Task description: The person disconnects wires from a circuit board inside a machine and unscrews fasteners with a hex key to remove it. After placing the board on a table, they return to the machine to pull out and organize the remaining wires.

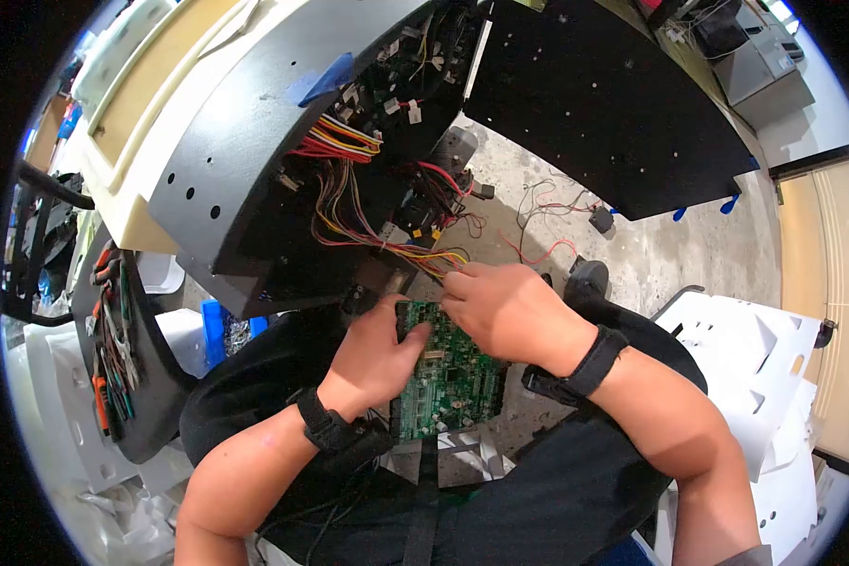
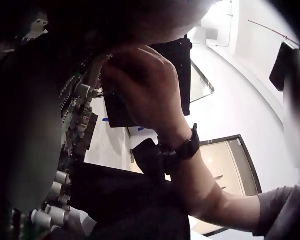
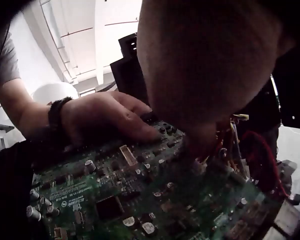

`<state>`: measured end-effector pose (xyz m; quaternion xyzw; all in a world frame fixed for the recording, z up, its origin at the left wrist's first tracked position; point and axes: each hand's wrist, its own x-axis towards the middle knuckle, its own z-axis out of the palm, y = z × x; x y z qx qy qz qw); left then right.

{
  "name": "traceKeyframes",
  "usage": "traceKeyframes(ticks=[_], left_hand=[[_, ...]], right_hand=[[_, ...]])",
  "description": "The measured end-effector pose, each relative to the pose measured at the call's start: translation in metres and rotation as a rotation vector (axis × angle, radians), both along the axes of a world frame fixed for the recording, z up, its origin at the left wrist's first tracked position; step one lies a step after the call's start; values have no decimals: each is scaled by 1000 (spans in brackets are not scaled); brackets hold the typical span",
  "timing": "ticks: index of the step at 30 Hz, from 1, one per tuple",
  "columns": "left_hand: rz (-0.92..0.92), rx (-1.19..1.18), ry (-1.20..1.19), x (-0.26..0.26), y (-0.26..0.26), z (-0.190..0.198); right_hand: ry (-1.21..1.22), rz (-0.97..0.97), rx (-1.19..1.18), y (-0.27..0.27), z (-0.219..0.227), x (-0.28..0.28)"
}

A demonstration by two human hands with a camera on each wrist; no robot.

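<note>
A green circuit board [image 1: 448, 382] is held above the lap in the head view. My left hand [image 1: 373, 354] grips its left edge, the thumb lying over the top face. At the board's upper right edge, my right hand [image 1: 500, 307] has its fingers curled at the end of a bundle of coloured wires [image 1: 424, 253]; the fingertips and whatever they pinch are hidden. The right wrist view shows the board [image 3: 110, 207] close up, with the left hand [image 3: 107, 117] on its far edge. In the left wrist view the right hand [image 2: 147, 87] is bent at the board's edge.
A dark metal housing [image 1: 245, 123] full of wiring stands ahead, its black panel [image 1: 594, 104] swung to the right. Pliers and other hand tools [image 1: 113, 349] lie at the left beside a blue bin [image 1: 219, 330]. White plastic parts [image 1: 750, 358] are at the right. Loose wires [image 1: 547, 203] lie on the floor.
</note>
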<state>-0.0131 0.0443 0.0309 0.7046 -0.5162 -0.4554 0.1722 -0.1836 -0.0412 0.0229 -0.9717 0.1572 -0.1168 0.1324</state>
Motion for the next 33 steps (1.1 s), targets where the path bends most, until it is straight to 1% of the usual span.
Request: traceKeyframes(ticks=[3, 6, 8, 12, 14, 15, 16, 17, 18, 19, 20, 21, 23, 24, 25, 27, 28, 29, 31, 32, 33], left_hand=[[-16, -9, 37, 3, -3, -5], [0, -47, 59, 2, -4, -1], [3, -93, 45, 1, -2, -4], [-8, -181, -7, -3, 1, -9], [-20, -161, -41, 6, 4, -27], [-29, -145, -76, 10, 6, -32], [-5, -243, -73, 8, 10, -30], [-18, -246, -67, 6, 9, -26], [32, -189, -7, 4, 9, -22], [87, -130, 50, 2, 8, -20], [75, -229, 47, -1, 9, -23], [67, -226, 57, -3, 9, -21], [76, -110, 58, -5, 6, -12], [82, -117, 91, -3, 8, -21], [69, -119, 91, -2, 9, -22], [96, -103, 106, -1, 11, -24], [97, -99, 106, 0, 11, -24], [86, -135, 96, 0, 12, -23], [80, -167, 88, 1, 12, -24], [100, -114, 131, 1, 11, -25], [120, -63, 173, 1, 11, -25]], right_hand=[[18, -24, -16, 0, 5, -2], [48, -44, -35, -3, 10, -6], [33, -7, -48, -5, 11, -6], [30, -17, -44, -5, 16, -4], [11, -99, -121, -8, 24, -4], [-133, -176, -162, -13, 30, -5], [-171, -224, -99, -19, 33, -6], [-207, -292, -37, -22, 35, -10], [-204, -314, -38, -24, 32, -14], [-258, -322, 58, -25, 24, -14], [-310, -323, 154, -25, 19, -12], [-301, -333, 153, -26, 16, -12], [-252, -385, 103, -27, 13, -10], [-255, -413, 149, -30, 8, -10], [-256, -425, 146, -30, 8, -12], [-252, -389, 231, -26, 7, -13], [-239, -325, 178, -25, 8, -14], [-237, -322, 185, -22, 8, -14], [-177, -214, 221, -15, 9, -13], [-137, -166, 214, -12, 8, -13], [-138, -160, 215, -8, 2, -13]])
